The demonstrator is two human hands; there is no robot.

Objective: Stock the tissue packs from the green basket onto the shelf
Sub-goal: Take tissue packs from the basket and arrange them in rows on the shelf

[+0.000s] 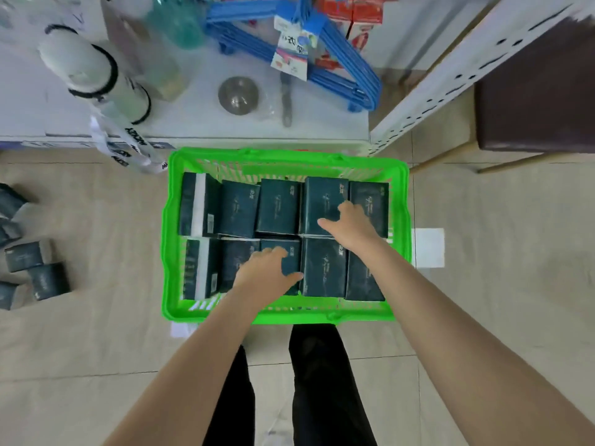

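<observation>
The green basket [286, 154] stands on the floor in front of the low white shelf [193, 120]. It holds several dark teal tissue packs in two rows. My left hand [260, 275] is on the middle pack of the near row [291, 262], fingers curled over its far edge and thumb against its right side. My right hand [354, 226] is on the fourth pack of the far row [322, 201]. Its thumb lies across the top and its fingers curl into the gap beside the last pack [373, 201].
On the shelf are blue hangers [338, 69], a metal bowl [238, 95], a knife-like tool [286, 101] and white cylinders [83, 66]. A perforated white upright [450, 75] rises at right beside a brown stool [541, 91]. Several more dark packs [35, 268] lie on the floor at left.
</observation>
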